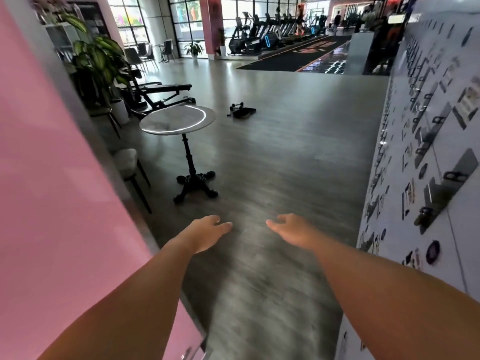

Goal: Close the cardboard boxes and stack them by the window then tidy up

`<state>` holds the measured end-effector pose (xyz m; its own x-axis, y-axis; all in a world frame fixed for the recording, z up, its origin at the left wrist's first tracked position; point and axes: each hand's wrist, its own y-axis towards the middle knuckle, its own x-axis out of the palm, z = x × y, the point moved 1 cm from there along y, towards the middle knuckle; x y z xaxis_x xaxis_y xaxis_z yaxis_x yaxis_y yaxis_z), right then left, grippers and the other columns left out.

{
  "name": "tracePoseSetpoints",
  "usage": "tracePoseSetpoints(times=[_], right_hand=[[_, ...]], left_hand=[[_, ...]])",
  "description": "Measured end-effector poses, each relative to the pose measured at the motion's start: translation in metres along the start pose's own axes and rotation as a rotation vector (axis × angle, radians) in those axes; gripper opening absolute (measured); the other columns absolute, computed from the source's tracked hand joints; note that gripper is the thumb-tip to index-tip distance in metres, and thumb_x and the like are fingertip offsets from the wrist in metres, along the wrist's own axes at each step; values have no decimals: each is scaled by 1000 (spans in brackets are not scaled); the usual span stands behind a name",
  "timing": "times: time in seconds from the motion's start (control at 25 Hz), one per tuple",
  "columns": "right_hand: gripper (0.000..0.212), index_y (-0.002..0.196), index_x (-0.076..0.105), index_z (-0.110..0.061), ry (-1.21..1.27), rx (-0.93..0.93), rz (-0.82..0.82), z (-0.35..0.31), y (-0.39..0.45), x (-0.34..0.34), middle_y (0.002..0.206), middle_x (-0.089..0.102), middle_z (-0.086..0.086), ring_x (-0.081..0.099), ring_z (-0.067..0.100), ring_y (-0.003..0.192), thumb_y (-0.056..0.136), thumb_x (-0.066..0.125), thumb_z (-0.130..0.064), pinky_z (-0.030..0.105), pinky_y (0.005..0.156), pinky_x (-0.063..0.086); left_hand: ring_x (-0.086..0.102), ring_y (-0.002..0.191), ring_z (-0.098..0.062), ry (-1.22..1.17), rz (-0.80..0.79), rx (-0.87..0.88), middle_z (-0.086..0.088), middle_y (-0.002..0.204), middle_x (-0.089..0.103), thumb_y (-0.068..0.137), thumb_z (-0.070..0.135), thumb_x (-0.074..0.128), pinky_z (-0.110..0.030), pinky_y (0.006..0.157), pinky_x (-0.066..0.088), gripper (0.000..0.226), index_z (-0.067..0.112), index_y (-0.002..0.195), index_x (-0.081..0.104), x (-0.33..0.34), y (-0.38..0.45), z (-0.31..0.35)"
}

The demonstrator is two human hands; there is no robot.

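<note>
You are holding both arms out low over the grey floor (pixel 272 141), and both are carrying nothing: your left hand (pixel 207 233) and your right hand (pixel 291 229) are hanging with fingers loosely extended, well apart from each other. No cardboard boxes are showing anywhere in this view. A pink wall (pixel 52 178) is running close along your left, its edge coming near your left forearm. A white locker bank (pixel 428 152) is crowding your right. Between them the floor is opening wide toward the far windows (pixel 130 22). A round marble-topped table (pixel 178 119) is standing ahead left, with a chair (pixel 127 162) beside it; dumbbells (pixel 237 106) and a black mat (pixel 244 112) are lying farther out.
</note>
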<state>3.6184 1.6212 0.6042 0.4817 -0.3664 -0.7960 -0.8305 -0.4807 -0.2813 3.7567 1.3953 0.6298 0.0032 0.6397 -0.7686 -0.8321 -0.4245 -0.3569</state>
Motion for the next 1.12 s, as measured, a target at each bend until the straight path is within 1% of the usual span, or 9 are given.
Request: tracePoseSetpoints(times=[0.12,0.28,0.36,0.44,0.56,0.68,0.76,0.88,1.12], right_hand=[[69,138,57,-7,-18,12,-20,-10,63,-16,145,56,13,51,29,135,97,49,-61,34,109,40],[53,119,68,-9,71,33,10,-24,150,-43,124,68,14,59,31,125,99,52,-55,30,92,45],[63,135,59,-4,108,46,3,-29,189,-66,140,60,14,53,28,133,99,51,-55,30,104,42],[69,144,51,-6,91,34,9,-31,225,-91,148,52,12,49,24,136,99,50,-57,26,106,37],[72,148,47,-9,56,31,45,-26,287,-130,153,48,9,46,23,139,97,49,-61,25,107,35],[76,151,44,-14,5,48,59,-11,359,-166,156,44,6,42,24,143,96,46,-66,29,112,32],[78,152,43,-14,3,62,63,4,418,-187,156,43,7,41,24,143,95,46,-68,30,113,31],[77,151,44,-14,9,57,49,20,501,-220,156,43,7,41,25,143,95,46,-67,29,112,31],[77,153,41,-16,-10,20,-7,26,671,-297,159,39,6,38,24,145,96,45,-68,32,115,29]], left_hand=[[47,132,-21,-3,-28,16,2,150,47,79,78,46,-30,93,32,84,28,146,46,-16,68,16],[53,119,-23,13,-38,57,-2,135,57,80,79,44,-35,94,40,78,23,133,57,-40,174,41],[55,112,-22,5,-63,76,-4,127,59,85,75,46,-35,91,42,69,20,124,60,-51,225,58],[56,110,-24,19,-80,96,-5,124,59,88,72,48,-34,89,44,64,18,119,61,-64,269,77],[59,110,-27,63,-59,122,-9,123,62,89,71,49,-32,88,45,63,16,117,62,-83,339,106],[56,118,-28,106,-44,131,-13,132,59,89,72,49,-31,89,41,76,8,130,57,-102,419,137],[56,116,-27,87,-44,128,-14,136,57,88,72,50,-31,92,42,80,6,133,54,-111,480,158],[56,123,-30,38,-35,125,-14,136,58,88,71,52,-39,105,44,77,7,132,57,-123,561,194],[56,118,-26,42,-27,125,-6,131,59,91,67,49,-39,102,46,62,17,127,60,-159,705,277]])
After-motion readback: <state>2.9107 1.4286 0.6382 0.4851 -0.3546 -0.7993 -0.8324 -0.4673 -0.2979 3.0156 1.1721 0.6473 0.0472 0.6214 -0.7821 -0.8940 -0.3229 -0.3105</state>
